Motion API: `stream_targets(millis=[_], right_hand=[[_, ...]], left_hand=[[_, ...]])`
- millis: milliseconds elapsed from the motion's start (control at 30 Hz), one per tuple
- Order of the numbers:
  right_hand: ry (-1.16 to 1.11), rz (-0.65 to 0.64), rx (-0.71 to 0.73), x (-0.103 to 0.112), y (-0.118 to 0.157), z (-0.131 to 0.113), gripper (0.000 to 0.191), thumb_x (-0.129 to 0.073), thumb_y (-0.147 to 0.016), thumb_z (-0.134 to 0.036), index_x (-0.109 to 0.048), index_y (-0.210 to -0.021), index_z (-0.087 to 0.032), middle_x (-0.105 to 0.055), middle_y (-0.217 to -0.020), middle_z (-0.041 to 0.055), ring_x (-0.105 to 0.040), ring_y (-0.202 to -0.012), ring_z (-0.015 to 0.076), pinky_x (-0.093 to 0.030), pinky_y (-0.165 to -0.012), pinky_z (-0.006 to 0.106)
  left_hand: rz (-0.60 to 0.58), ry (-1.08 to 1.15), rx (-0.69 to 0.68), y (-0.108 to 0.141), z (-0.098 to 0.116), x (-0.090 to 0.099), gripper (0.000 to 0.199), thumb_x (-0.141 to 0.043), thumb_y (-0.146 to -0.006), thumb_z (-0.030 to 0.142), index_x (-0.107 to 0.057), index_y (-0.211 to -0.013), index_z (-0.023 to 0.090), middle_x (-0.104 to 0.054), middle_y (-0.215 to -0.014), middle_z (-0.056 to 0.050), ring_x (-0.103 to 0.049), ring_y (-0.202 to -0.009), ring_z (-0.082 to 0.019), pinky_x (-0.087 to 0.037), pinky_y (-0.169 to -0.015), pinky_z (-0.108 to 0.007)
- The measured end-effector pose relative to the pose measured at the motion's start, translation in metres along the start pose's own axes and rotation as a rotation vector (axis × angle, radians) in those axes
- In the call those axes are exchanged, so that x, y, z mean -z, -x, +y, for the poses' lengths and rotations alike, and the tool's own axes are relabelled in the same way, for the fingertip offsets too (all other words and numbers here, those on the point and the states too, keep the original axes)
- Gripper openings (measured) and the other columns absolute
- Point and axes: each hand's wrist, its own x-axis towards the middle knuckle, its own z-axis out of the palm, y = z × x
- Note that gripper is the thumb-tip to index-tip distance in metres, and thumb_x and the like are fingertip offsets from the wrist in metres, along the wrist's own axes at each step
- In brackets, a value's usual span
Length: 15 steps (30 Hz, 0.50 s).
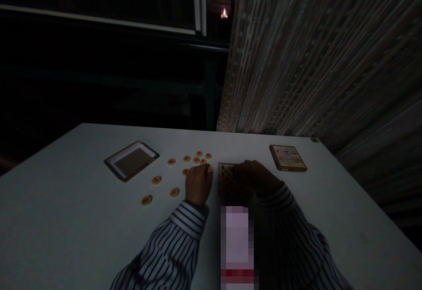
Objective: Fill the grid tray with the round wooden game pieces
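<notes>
Near the middle of the white table [89,237], my left hand [198,185] is closed, thumb and fingers pinching a round Chinese chess piece [210,168]. Just right of it lies a small shallow box [219,180] filled with several dark-looking pieces. My right hand [259,178] reaches over this box from the right, its fingers curled down at the pieces; its fingertips are in shadow, and what they hold is hidden. Loose pieces with red characters, among them one piece [174,192] and another piece [147,200], lie scattered left of and beyond my left hand.
An open box lid or tray [132,161] with a pale rim rests at the left. A printed box [288,157] sits at the right. Behind the table hang a string curtain [280,52] and a dark window [99,0]. A blurred patch covers the near middle.
</notes>
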Motion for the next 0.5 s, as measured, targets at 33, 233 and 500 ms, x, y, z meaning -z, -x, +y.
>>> stream_targets(millis=[33, 233, 500], right_hand=[[-0.001, -0.001, -0.003, 0.0007, 0.0000, -0.0007, 0.020, -0.043, -0.082, -0.023, -0.059, -0.092, -0.018, -0.065, -0.088, 0.0091, -0.061, -0.079, 0.0188, -0.043, -0.066, 0.027], [-0.027, 0.007, 0.002, 0.0019, 0.0011, -0.0016, 0.020, -0.043, -0.083, -0.023, -0.059, -0.095, -0.017, -0.065, -0.091, 0.0099, -0.060, -0.081, 0.0181, -0.043, -0.068, 0.027], [0.011, 0.020, 0.013, 0.0004, -0.0009, 0.0007, 0.021, -0.042, -0.083, -0.025, -0.059, -0.094, -0.019, -0.066, -0.088, 0.0081, -0.060, -0.081, 0.0192, -0.043, -0.068, 0.028]], left_hand=[[0.004, 0.010, 0.000, 0.0000, 0.0000, 0.0003, 0.027, -0.038, -0.085, 0.029, -0.059, -0.098, 0.017, -0.064, -0.090, -0.008, -0.056, -0.088, -0.023, -0.040, -0.081, -0.036], [0.065, 0.085, -0.024, 0.0004, -0.0008, 0.0012, 0.027, -0.042, -0.083, 0.030, -0.056, -0.102, 0.016, -0.063, -0.099, -0.009, -0.055, -0.092, -0.022, -0.041, -0.082, -0.035], [0.154, 0.251, -0.032, 0.0028, 0.0045, 0.0045, 0.026, -0.046, -0.083, 0.032, -0.055, -0.101, 0.016, -0.062, -0.103, -0.009, -0.056, -0.098, -0.020, -0.043, -0.086, -0.033]])
